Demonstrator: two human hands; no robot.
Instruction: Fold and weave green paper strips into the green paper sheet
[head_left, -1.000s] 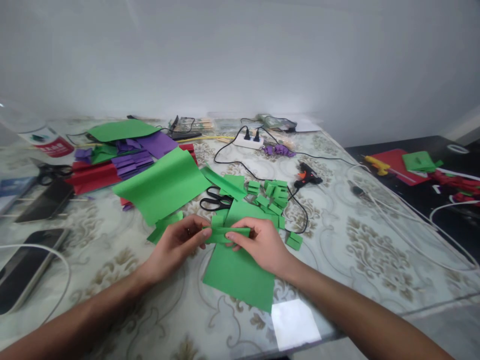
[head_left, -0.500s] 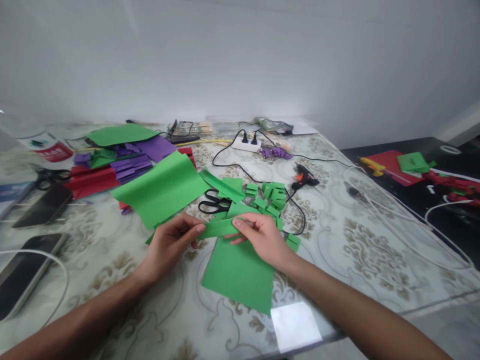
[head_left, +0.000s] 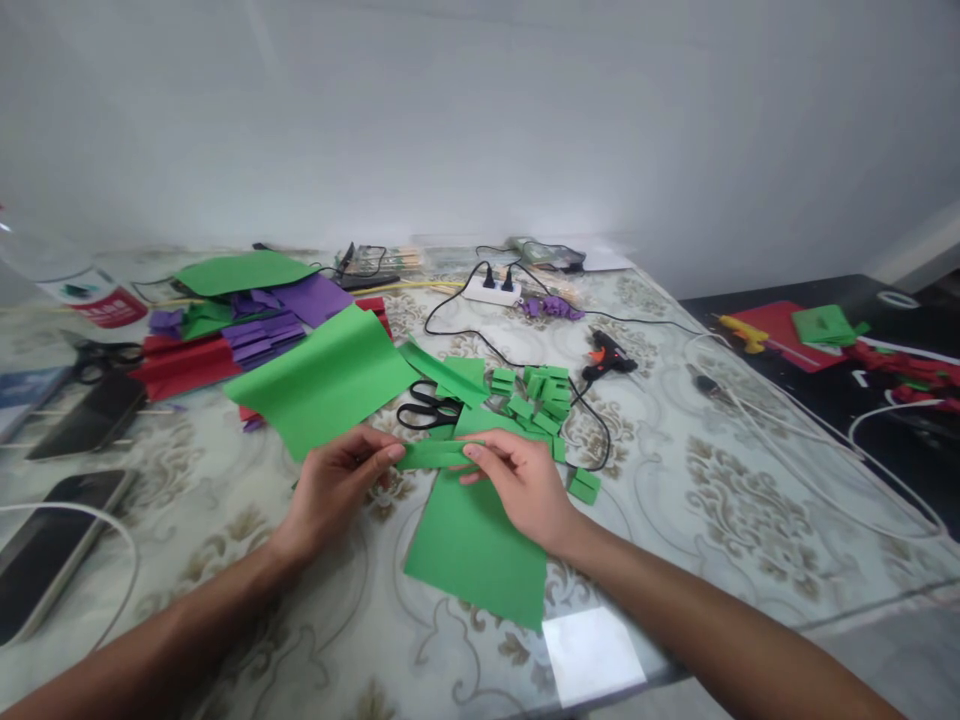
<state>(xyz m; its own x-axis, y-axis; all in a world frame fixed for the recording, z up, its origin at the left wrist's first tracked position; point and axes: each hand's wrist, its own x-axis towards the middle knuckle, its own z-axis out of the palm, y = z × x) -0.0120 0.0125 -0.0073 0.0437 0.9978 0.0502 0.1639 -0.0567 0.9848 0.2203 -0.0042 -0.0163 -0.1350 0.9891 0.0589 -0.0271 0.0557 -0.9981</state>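
Note:
A narrow folded strip of green paper (head_left: pixel 433 455) is stretched between my two hands, above the table. My left hand (head_left: pixel 346 485) pinches its left end between thumb and fingers. At the right end, my right hand (head_left: pixel 521 480) grips it with the thumb on top. Below lies a green paper sheet (head_left: pixel 480 555), partly hidden by my right hand. Just behind the strip rest black-handled scissors (head_left: pixel 429 405), their blades covered by green paper. Several small folded green paper pieces (head_left: pixel 547 395) are heaped beyond my right hand. A larger curled green sheet (head_left: pixel 322 380) lies to the left.
Red and purple paper (head_left: pixel 262 335) is piled at the back left, near a bottle (head_left: pixel 105 300) and two phones (head_left: pixel 64 530). A glue gun (head_left: pixel 609 355) lies at right, its cord running near a power strip (head_left: pixel 493 289). White cables (head_left: pixel 810 470) cross the right side.
The strip between my hands has turned slightly and now shows a lengthwise crease. Both hands stay in nearly the same place, still holding its ends.

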